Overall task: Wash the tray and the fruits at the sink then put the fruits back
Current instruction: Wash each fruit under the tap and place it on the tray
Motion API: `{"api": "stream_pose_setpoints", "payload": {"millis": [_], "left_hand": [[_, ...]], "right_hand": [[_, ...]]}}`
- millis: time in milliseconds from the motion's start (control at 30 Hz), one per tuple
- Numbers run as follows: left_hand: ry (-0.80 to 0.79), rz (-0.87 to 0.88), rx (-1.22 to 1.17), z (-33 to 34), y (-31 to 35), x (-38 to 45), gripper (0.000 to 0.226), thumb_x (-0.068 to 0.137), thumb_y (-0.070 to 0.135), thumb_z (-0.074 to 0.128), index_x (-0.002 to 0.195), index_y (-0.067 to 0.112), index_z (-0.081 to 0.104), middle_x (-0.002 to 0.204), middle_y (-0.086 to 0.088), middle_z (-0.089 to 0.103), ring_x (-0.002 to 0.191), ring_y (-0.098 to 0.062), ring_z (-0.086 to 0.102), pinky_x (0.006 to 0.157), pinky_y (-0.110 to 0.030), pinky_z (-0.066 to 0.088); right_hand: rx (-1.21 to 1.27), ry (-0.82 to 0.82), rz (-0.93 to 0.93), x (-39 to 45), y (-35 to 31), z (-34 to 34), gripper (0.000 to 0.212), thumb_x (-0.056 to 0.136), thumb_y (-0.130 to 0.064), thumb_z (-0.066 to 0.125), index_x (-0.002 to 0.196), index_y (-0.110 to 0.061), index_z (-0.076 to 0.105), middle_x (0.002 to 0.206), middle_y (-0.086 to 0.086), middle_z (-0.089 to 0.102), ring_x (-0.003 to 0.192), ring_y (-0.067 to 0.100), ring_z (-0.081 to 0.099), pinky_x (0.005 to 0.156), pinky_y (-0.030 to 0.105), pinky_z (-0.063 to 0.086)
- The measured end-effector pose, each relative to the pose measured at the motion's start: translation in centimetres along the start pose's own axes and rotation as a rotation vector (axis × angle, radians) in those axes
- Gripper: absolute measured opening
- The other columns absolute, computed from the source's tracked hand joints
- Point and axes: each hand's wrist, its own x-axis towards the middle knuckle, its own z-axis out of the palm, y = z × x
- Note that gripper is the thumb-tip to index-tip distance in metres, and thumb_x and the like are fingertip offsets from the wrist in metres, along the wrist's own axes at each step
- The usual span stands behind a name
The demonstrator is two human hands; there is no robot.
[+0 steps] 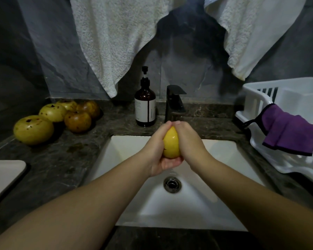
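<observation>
Centre of the frame: the left hand (pixel 156 150) and right hand (pixel 189 139) are both clasping a wet yellow fruit (pixel 171 143), cupping it from either side above the white sink (pixel 126 147), just below the black faucet (pixel 175 103). A thin trickle is falling from beneath the hands toward the drain (pixel 172 184). At left centre, five more fruits (pixel 52 120) are lying on the dark counter (pixel 79 159), apparently awaiting washing. The tray cannot be identified with certainty; a pale slab at the lower left edge may be it. Risk, as a judgement: the slick, rounded fruit is liable to squirt out of the wet palms and drop into the basin, bruising it.
</observation>
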Motion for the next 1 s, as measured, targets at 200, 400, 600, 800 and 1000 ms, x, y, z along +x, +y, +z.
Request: {"api": "stream_pose_setpoints", "payload": {"millis": [200, 400, 600, 800, 1000], "left_hand": [[0.066, 0.06, 0.217, 0.1, -0.5, 0.5, 0.065, 0.079, 0.075, 0.071, 0.124, 0.029, 0.064, 0.102, -0.015, 0.07, 0.067, -0.028, 0.073, 0.059, -0.035, 0.062], [0.127, 0.077, 0.21, 0.0, -0.4, 0.7, 0.061, 0.08, 0.078, 0.066, 0.117, 0.03, 0.068, 0.101, -0.016, 0.071, 0.066, -0.027, 0.072, 0.056, -0.032, 0.06], [0.11, 0.048, 0.238, -0.1, -0.3, 0.3, 0.069, 0.082, 0.078, 0.063, 0.122, 0.021, 0.066, 0.094, -0.016, 0.071, 0.065, -0.026, 0.07, 0.05, -0.029, 0.058], [0.099, 0.112, 0.269, -0.2, -0.2, 0.5, 0.055, 0.081, 0.077, 0.065, 0.113, 0.032, 0.068, 0.089, -0.014, 0.07, 0.057, -0.026, 0.069, 0.05, -0.029, 0.056], [0.108, 0.075, 0.294, -0.1, -0.4, 0.4, 0.064, 0.084, 0.079, 0.06, 0.12, 0.027, 0.064, 0.091, -0.015, 0.071, 0.06, -0.026, 0.07, 0.051, -0.03, 0.057]], "right_hand": [[0.227, -0.025, 0.194, -0.1, -0.8, -0.9, 0.02, 0.1, -0.045, 0.053, 0.101, -0.035, 0.071, 0.112, 0.005, 0.066, 0.103, 0.025, 0.062, 0.094, 0.044, 0.051], [0.122, 0.022, 0.073, -0.1, -1.0, 0.1, 0.031, 0.101, -0.041, 0.05, 0.087, -0.039, 0.077, 0.107, -0.004, 0.07, 0.103, 0.021, 0.063, 0.089, 0.04, 0.051], [0.099, 0.062, 0.046, -0.7, -0.8, 0.2, 0.023, 0.1, -0.033, 0.05, 0.096, -0.035, 0.072, 0.105, -0.008, 0.066, 0.097, 0.013, 0.06, 0.076, 0.031, 0.045], [0.285, -0.026, 0.156, -0.8, -0.5, -0.5, 0.019, 0.1, -0.037, 0.055, 0.099, -0.029, 0.072, 0.117, 0.011, 0.068, 0.109, 0.032, 0.063, 0.097, 0.049, 0.053], [0.195, -0.031, 0.017, -0.5, -1.2, -0.6, 0.026, 0.102, -0.029, 0.051, 0.092, -0.033, 0.075, 0.106, -0.004, 0.071, 0.103, 0.02, 0.064, 0.09, 0.034, 0.051]]}}
